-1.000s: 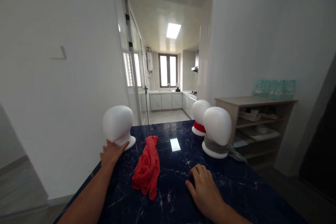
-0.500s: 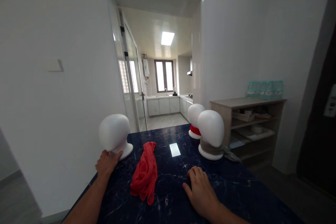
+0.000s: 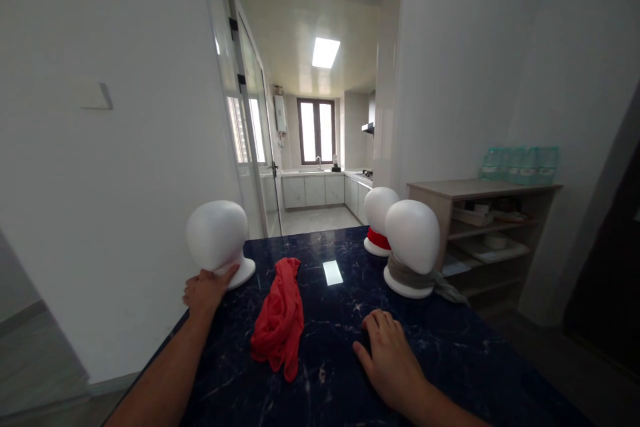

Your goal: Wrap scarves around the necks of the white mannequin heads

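Observation:
At the left of the table stands a white mannequin head (image 3: 217, 233). My left hand (image 3: 206, 290) grips it at the neck near the base, thumb on the near side; some fingertips are hidden. Between my hands a crumpled red scarf (image 3: 280, 320) lies on the dark blue marbled table (image 3: 335, 373). My right hand (image 3: 390, 353) rests palm down on the table right of the scarf, holding nothing, fingers loosely spread. Beyond it, a second mannequin head (image 3: 413, 237) wears a grey scarf (image 3: 407, 273) round its neck. Behind that, a third head (image 3: 381, 205) has a red band (image 3: 377, 238) round its neck.
A wooden shelf unit (image 3: 480, 190) stands past the table's right side, with several bottles (image 3: 520, 165) on top and trays inside. Ahead, a doorway with a glass door (image 3: 255, 107) opens onto a kitchen. A wall (image 3: 125, 167) borders the left.
My view has tilted down slightly, so everything sits a little higher in the picture. Both hands, the heads and the scarf keep their places on the table.

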`<control>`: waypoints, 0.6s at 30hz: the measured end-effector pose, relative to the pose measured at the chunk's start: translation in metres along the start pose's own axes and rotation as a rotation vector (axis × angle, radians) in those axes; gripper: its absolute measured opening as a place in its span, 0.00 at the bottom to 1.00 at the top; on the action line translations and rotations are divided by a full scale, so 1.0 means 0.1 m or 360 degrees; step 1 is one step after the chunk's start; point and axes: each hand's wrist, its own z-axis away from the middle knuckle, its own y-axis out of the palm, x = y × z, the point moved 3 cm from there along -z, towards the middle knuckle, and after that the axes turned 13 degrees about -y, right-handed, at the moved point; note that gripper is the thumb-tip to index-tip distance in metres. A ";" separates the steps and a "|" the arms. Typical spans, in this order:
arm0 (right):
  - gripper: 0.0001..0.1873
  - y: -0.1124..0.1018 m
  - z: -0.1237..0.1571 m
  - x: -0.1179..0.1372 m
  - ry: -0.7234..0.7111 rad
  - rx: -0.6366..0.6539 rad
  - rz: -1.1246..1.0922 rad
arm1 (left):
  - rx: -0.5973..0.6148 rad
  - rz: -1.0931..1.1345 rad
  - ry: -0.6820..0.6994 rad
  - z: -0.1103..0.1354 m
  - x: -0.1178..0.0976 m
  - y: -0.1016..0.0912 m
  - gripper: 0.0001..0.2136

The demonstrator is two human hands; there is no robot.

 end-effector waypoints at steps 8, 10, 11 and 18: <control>0.08 0.00 -0.01 0.00 0.0008 -0.0035 0.0008 | -0.0013 0.0314 0.0157 0.25 0.01 -0.28 0.49; 0.08 -0.01 -0.01 0.00 0.0003 -0.0047 0.0020 | 0.0071 0.0517 0.0330 0.42 -0.04 -0.37 0.44; 0.08 -0.01 -0.01 0.01 0.0002 -0.0050 0.0027 | 0.0133 0.0628 0.0411 0.54 -0.08 -0.43 0.41; 0.11 -0.02 -0.02 -0.03 0.0017 -0.0065 -0.0009 | 0.0563 0.1144 0.0645 1.94 -0.44 -0.67 0.31</control>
